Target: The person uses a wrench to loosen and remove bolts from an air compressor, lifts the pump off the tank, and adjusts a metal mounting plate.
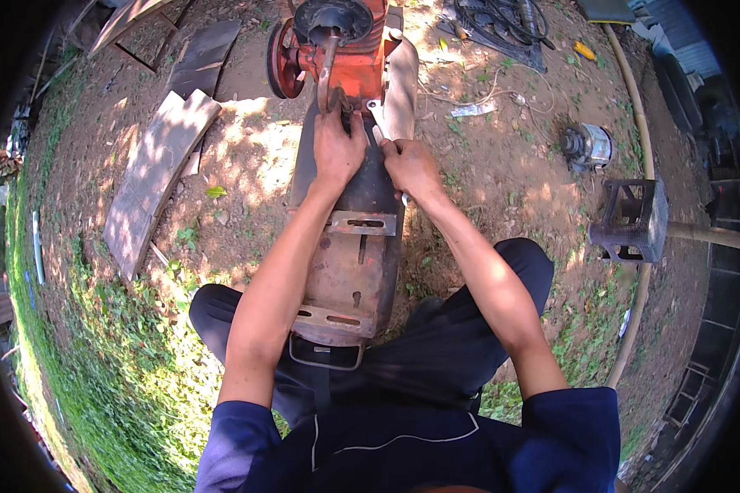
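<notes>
Both hands at work on one machine, head view, person seated astride it on bare ground. Left hand (pixel 337 148): fingers curled down onto the fitting where the dark cylindrical tank (pixel 362 205) meets the orange pump unit (pixel 345 45); closed on a small part there, though which part cannot be told. Right hand (pixel 411 168): closed around the shaft of a silver wrench (pixel 381 123), whose head lies at the same joint, just beside the left fingers. Tank: rusted, lying lengthwise between the person's knees, with a slotted mounting bracket (pixel 362 223) across its top and a second bracket nearer the body; no motor sits on these plates. Pump unit: upright at the far end, red flywheel (pixel 281 59) on its left side. Progress, as a judgement: the joint fastening is being worked by wrench, pump not yet separated from the tank, so the job looks midway. Surroundings: grey boards (pixel 152 172) on the dirt to the left; a small motor (pixel 588 146) and a dark block stand (pixel 633 220) well apart to the right; long pole (pixel 645 148); grass along the left edge.
</notes>
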Available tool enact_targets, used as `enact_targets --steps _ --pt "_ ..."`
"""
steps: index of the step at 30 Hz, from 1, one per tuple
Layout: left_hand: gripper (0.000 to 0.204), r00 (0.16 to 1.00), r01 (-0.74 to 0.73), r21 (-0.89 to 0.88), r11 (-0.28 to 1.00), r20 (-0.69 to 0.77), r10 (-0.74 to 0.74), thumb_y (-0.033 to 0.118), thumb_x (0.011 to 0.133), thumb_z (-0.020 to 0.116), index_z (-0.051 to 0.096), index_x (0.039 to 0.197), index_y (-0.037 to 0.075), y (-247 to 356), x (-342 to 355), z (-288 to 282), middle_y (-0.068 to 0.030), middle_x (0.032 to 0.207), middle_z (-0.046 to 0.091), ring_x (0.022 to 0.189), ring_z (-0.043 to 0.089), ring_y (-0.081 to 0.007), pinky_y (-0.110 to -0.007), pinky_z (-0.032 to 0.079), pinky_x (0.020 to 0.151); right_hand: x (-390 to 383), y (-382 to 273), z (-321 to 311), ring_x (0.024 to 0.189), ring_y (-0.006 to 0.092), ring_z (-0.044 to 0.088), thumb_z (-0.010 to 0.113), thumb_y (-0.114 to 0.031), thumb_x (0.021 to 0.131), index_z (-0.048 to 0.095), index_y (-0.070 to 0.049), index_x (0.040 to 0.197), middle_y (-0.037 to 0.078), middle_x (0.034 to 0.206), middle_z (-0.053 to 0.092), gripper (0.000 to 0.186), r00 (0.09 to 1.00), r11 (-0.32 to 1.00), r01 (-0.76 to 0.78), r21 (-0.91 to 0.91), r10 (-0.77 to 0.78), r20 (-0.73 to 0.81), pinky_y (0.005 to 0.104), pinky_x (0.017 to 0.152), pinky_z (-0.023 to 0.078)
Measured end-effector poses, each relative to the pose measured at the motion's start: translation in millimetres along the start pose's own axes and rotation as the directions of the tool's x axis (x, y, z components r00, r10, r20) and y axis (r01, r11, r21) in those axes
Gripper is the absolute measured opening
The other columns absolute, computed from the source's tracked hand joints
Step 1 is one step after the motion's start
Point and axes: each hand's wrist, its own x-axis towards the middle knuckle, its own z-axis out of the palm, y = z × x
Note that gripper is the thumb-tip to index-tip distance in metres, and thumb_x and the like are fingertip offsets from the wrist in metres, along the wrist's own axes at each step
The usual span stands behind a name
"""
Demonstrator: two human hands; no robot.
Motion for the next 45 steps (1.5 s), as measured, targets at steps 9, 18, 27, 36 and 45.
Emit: enact_targets --steps 9,18,27,36,45 --pt "0.050 0.881 0.339 0.043 0.940 0.336 -0.334 0.037 0.076 0.067 0.061 0.109 -0.001 5.8 32.4 -9.2 -0.0248 0.092 0.067 0.092 0.065 -0.0387 -0.041 0.049 0.083 6.3 -1.5 37.3 0.039 0.0152 0.040 0.042 -0.028 0.101 0.053 -0.001 0.082 0.001 0.052 0.040 0.034 0.980 0.857 -0.197 0.475 0.165 0.109 0.0341 0.037 0.039" --pt "0.053 0.878 0.357 0.121 0.926 0.296 -0.377 0.042 0.075 0.069 0.061 0.108 0.002 -2.7 34.6 0.6 -0.0219 0.095 0.067 0.097 0.063 -0.0390 -0.043 0.048 0.086 72.9 30.9 -77.1 0.051 0.0161 0.054 0.060 -0.040 0.092 0.068 -0.005 0.093 0.004 0.061 0.058 0.036 0.964 0.966 0.154 -0.208 -0.101 0.245 0.0334 0.051 0.045" --pt "0.033 0.937 0.267 0.094 0.959 0.206 -0.281 0.034 0.074 0.070 0.060 0.089 0.006 1.6 29.4 -8.3 -0.0189 0.086 0.068 0.087 0.064 -0.0400 -0.049 0.050 0.077 55.0 -13.0 -100.9 0.074 0.0341 0.065 0.061 -0.042 0.089 0.069 -0.010 0.098 0.015 0.076 0.067 0.034 0.865 0.608 0.427 -0.670 -0.491 0.106 0.0432 0.067 0.049" --pt "0.037 0.921 0.313 0.038 0.949 0.231 -0.313 0.037 0.075 0.067 0.065 0.098 0.007 -5.2 30.3 -1.0 -0.0197 0.093 0.068 0.093 0.064 -0.0395 -0.048 0.050 0.082 8.6 22.9 -20.0 0.079 0.0418 0.065 0.061 -0.034 0.088 0.070 -0.003 0.090 0.024 0.079 0.067 0.032 0.949 0.939 0.181 -0.292 -0.245 -0.198 0.0497 0.074 0.050" --pt "0.044 0.884 0.370 0.131 0.920 0.256 -0.392 0.041 0.075 0.068 0.066 0.099 0.004 2.3 29.3 -7.0 -0.0221 0.088 0.068 0.090 0.065 -0.0387 -0.045 0.050 0.081 -11.2 -14.6 6.6 0.049 0.0284 0.063 0.054 -0.025 0.093 0.065 0.006 0.085 0.024 0.065 0.063 0.034 0.996 1.000 -0.005 0.024 0.007 -0.093 0.0404 0.047 0.050"
